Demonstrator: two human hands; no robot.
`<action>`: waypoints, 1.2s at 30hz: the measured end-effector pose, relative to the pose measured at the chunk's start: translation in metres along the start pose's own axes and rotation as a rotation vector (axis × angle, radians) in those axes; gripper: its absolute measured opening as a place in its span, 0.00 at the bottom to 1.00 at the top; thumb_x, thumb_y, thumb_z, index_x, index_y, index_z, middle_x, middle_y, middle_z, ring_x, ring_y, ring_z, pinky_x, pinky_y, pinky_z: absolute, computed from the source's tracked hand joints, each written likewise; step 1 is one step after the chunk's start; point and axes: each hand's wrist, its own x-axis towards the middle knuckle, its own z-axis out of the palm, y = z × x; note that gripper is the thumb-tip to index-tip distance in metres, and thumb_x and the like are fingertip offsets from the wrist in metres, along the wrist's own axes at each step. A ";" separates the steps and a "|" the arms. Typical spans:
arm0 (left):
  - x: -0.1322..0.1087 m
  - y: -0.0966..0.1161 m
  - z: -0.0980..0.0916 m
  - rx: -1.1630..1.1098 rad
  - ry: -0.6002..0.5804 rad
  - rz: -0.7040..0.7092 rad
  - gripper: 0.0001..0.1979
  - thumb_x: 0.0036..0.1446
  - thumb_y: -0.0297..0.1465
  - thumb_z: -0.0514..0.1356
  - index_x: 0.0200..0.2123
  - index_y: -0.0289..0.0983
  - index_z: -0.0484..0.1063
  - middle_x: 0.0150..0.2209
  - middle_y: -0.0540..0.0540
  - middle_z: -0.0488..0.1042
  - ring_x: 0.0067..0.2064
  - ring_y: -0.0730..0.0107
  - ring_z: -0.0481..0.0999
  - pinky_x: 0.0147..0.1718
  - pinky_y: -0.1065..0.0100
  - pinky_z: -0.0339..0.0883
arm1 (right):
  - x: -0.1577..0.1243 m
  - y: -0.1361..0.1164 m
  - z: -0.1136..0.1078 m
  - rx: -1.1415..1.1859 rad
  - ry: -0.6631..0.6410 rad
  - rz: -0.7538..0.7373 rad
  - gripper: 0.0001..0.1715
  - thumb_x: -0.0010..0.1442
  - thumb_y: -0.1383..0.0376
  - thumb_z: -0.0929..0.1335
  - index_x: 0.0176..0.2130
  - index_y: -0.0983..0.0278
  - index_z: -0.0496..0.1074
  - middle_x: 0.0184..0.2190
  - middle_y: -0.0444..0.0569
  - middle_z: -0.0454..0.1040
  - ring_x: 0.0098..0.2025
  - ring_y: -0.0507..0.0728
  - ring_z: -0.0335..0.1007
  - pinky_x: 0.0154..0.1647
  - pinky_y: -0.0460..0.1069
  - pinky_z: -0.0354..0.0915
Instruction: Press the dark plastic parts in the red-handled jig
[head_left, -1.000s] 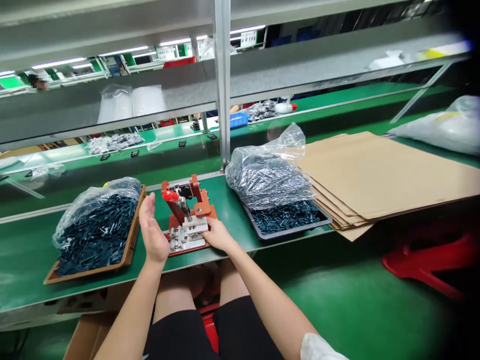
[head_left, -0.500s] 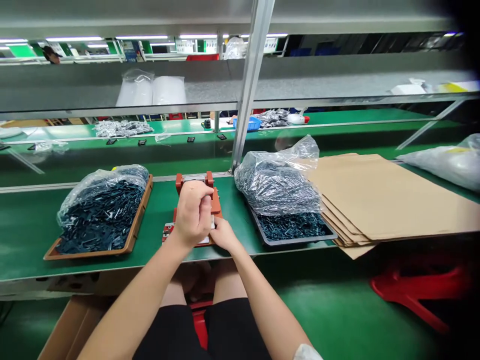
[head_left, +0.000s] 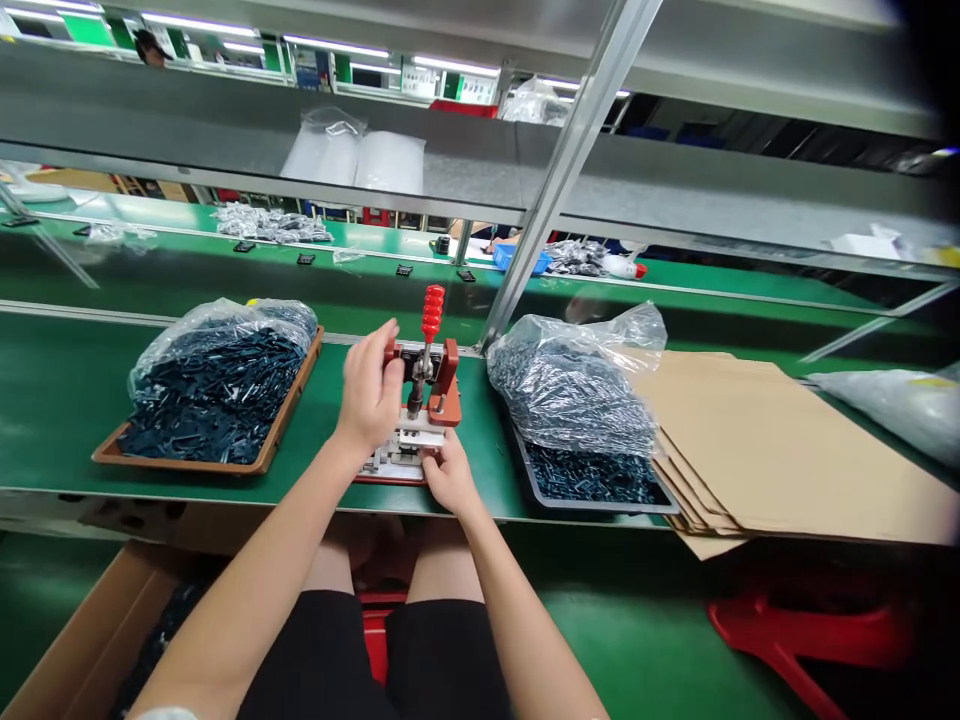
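A toggle-clamp fixture (head_left: 444,400) with orange-brown uprights stands on the green bench in front of me. Its red ribbed handle (head_left: 433,312) points upward, above a metal plunger. My left hand (head_left: 369,395) is open at the fixture's left side, its fingers extended and the thumb apart. At the front right, my right hand (head_left: 451,478) grips the edge of the light metal plate (head_left: 420,438), with thumb and fingers around it. Whether a small part sits in the fixture, I cannot make out.
To the left is a brown tray (head_left: 259,462) of dark plastic pieces, partly in a clear bag. On the right stands a grey tray (head_left: 600,507) of similar small pieces under a plastic bag (head_left: 577,385). Cardboard sheets (head_left: 795,440) lie beyond it. A metal post (head_left: 566,170) rises behind.
My left hand has gone from a closed fist over the fixture to open fingers at its left side. The red handle now shows upright. The view has tilted; my right hand stays at the plate.
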 end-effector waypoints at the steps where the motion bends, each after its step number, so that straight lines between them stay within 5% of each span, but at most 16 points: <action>1: -0.021 -0.015 -0.006 0.075 0.001 -0.051 0.23 0.70 0.40 0.49 0.63 0.37 0.64 0.60 0.36 0.72 0.62 0.53 0.69 0.63 0.50 0.61 | 0.000 0.001 0.000 0.001 -0.010 0.021 0.17 0.61 0.70 0.64 0.46 0.61 0.77 0.53 0.54 0.72 0.56 0.61 0.71 0.60 0.57 0.68; 7: -0.113 -0.091 -0.016 0.124 -0.359 -0.417 0.21 0.63 0.43 0.56 0.52 0.37 0.75 0.54 0.36 0.78 0.57 0.51 0.75 0.61 0.48 0.66 | 0.004 0.008 0.009 -0.007 -0.085 0.196 0.18 0.60 0.65 0.66 0.50 0.62 0.75 0.50 0.54 0.75 0.52 0.62 0.73 0.57 0.58 0.69; 13: -0.115 -0.100 -0.011 -0.300 -0.172 -0.766 0.35 0.68 0.54 0.38 0.47 0.35 0.75 0.46 0.36 0.82 0.50 0.56 0.80 0.54 0.54 0.72 | 0.005 0.010 0.020 -0.050 -0.082 0.242 0.16 0.60 0.64 0.66 0.48 0.62 0.76 0.49 0.53 0.78 0.53 0.62 0.73 0.59 0.58 0.67; 16: -0.111 -0.099 -0.011 -0.338 -0.120 -0.800 0.32 0.68 0.53 0.41 0.50 0.34 0.71 0.46 0.35 0.82 0.47 0.57 0.81 0.52 0.54 0.72 | 0.008 0.006 0.018 -0.056 -0.038 0.247 0.17 0.61 0.66 0.64 0.49 0.63 0.74 0.49 0.54 0.77 0.53 0.61 0.72 0.59 0.58 0.67; 19: -0.121 -0.086 -0.020 -0.116 0.050 -0.615 0.27 0.66 0.49 0.51 0.55 0.34 0.67 0.56 0.32 0.75 0.58 0.54 0.74 0.61 0.50 0.65 | 0.005 -0.005 0.011 -0.091 0.055 0.210 0.16 0.62 0.66 0.63 0.47 0.63 0.74 0.48 0.56 0.75 0.52 0.62 0.72 0.59 0.59 0.66; 22: -0.158 -0.050 -0.037 0.060 0.219 -0.462 0.28 0.63 0.47 0.57 0.59 0.35 0.64 0.61 0.29 0.68 0.65 0.49 0.67 0.65 0.46 0.59 | -0.018 -0.024 0.009 -0.163 0.093 0.182 0.10 0.65 0.63 0.63 0.38 0.61 0.74 0.41 0.55 0.73 0.47 0.64 0.71 0.54 0.60 0.68; 25: -0.213 -0.004 -0.047 -0.196 0.024 -0.712 0.25 0.66 0.46 0.54 0.61 0.41 0.63 0.52 0.35 0.74 0.53 0.54 0.76 0.55 0.52 0.71 | -0.064 -0.049 0.029 -0.066 0.001 0.171 0.10 0.67 0.62 0.63 0.36 0.59 0.73 0.37 0.53 0.72 0.42 0.62 0.71 0.47 0.58 0.71; 28: -0.262 0.025 -0.059 -0.469 -0.173 -1.066 0.21 0.68 0.49 0.50 0.53 0.44 0.70 0.46 0.40 0.78 0.46 0.58 0.79 0.47 0.56 0.75 | -0.111 -0.074 0.063 0.097 -0.285 0.147 0.12 0.68 0.65 0.62 0.38 0.57 0.75 0.38 0.52 0.72 0.42 0.61 0.73 0.44 0.56 0.73; 32: -0.306 0.003 -0.112 -0.340 -0.173 -1.251 0.26 0.65 0.54 0.49 0.45 0.40 0.71 0.37 0.42 0.79 0.32 0.61 0.79 0.34 0.59 0.74 | -0.130 -0.084 0.073 0.176 -0.522 0.128 0.17 0.68 0.66 0.63 0.52 0.56 0.75 0.44 0.52 0.74 0.43 0.59 0.75 0.45 0.54 0.75; 34: -0.324 -0.026 -0.156 -0.080 -0.181 -1.269 0.28 0.66 0.53 0.46 0.49 0.38 0.70 0.39 0.40 0.81 0.34 0.59 0.81 0.38 0.57 0.76 | -0.117 -0.074 0.047 0.104 -0.450 0.099 0.19 0.68 0.65 0.64 0.56 0.57 0.73 0.47 0.53 0.76 0.44 0.59 0.76 0.46 0.53 0.75; 36: -0.337 -0.055 -0.201 0.255 -0.336 -1.274 0.27 0.65 0.49 0.47 0.53 0.36 0.70 0.44 0.37 0.81 0.44 0.52 0.82 0.48 0.52 0.75 | -0.095 -0.054 0.003 -0.053 -0.245 0.054 0.15 0.68 0.63 0.65 0.51 0.57 0.76 0.45 0.52 0.78 0.45 0.60 0.77 0.46 0.53 0.75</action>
